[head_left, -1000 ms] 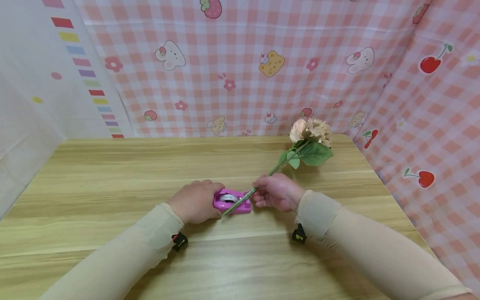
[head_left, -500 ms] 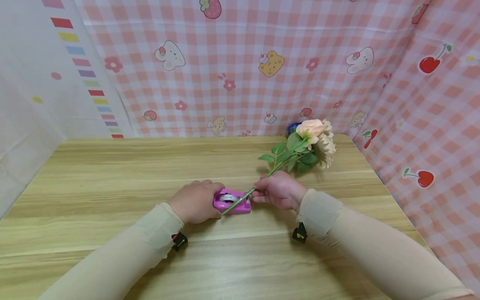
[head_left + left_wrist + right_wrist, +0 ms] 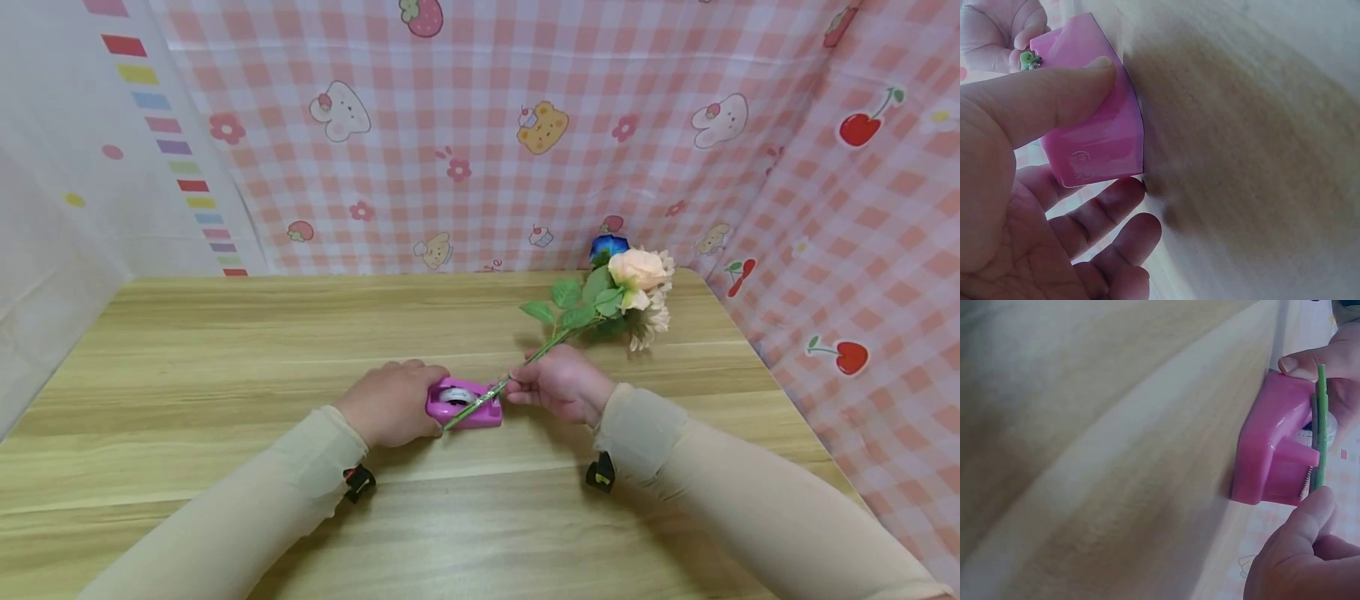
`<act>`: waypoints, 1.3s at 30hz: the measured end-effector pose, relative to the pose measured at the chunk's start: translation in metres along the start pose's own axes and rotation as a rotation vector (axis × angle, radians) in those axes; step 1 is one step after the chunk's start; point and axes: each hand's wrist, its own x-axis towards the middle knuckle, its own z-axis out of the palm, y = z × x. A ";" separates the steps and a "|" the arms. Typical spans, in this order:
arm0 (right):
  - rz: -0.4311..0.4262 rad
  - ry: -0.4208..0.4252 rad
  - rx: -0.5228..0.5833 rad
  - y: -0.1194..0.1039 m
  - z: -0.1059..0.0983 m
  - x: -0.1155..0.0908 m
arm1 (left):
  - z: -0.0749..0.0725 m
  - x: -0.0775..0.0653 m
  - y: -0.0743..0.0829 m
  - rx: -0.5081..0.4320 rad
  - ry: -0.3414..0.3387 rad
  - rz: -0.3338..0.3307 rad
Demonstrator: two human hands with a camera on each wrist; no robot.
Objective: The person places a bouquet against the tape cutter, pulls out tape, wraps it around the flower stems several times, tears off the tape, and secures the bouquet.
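holding a glossy pink plastic tape dispenser and a bunch of artificial flowers over a wooden table

the left hand grips the left end of the glossy pink plastic tape dispenser, which sits on the pale wood-grained table near the middle of the scene. from the left wrist, the thumb lies against a smooth pink wall. a white tape roll is inside the dispenser, and the serrated cutter edge is at its right end.

to the right, the right hand pinches the slim green stems of the artificial flowers between thumb and fingers. the stems slant across the dispenser, their cut end near the left thumb on the near side; whether they touch the pink plastic, i cannot tell.

on the far right, beyond the right hand, the blooms spread out: a pale peach rose, a deep blue rose just behind it, and a cream, many-petalled flower on the near side. green leaves fan out left of them. behind the table hangs a pink-and-white checked cloth with cartoon prints.
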 end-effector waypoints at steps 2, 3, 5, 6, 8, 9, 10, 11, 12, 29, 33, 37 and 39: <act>0.001 -0.006 -0.008 0.001 0.000 0.001 | 0.000 0.000 0.000 0.001 0.002 0.001; 0.002 -0.011 -0.011 0.001 -0.001 0.001 | 0.000 0.000 0.000 0.001 0.002 0.002; -0.001 -0.028 -0.017 0.002 -0.001 0.001 | 0.000 0.000 0.000 0.002 0.004 0.004; 0.000 -0.035 -0.022 0.002 -0.001 0.001 | 0.000 0.000 0.000 0.003 0.004 0.005; 0.005 -0.048 -0.036 0.002 -0.002 0.001 | 0.000 0.000 0.000 0.003 0.005 0.006; 0.008 -0.053 -0.045 0.002 -0.002 0.001 | 0.000 0.000 0.000 0.003 0.005 0.007; 0.013 -0.056 -0.055 0.002 -0.003 0.001 | 0.000 0.000 0.000 0.003 0.006 0.007; 0.018 -0.055 -0.062 0.002 -0.003 0.001 | 0.000 0.000 -0.001 0.004 0.007 0.008; 0.021 -0.055 -0.063 0.002 -0.003 0.001 | 0.000 0.000 -0.001 0.005 0.008 0.008; 0.005 -0.139 0.048 -0.005 -0.001 0.001 | 0.001 0.001 0.000 0.003 0.008 -0.001; 0.022 -0.142 0.053 -0.008 0.001 0.003 | 0.002 0.002 -0.002 0.008 0.012 0.002; 0.018 -0.099 0.061 -0.010 0.004 0.003 | 0.002 0.001 -0.002 0.004 0.012 0.006; 0.014 -0.073 0.068 -0.009 0.005 0.003 | 0.001 0.001 -0.001 0.000 0.011 0.006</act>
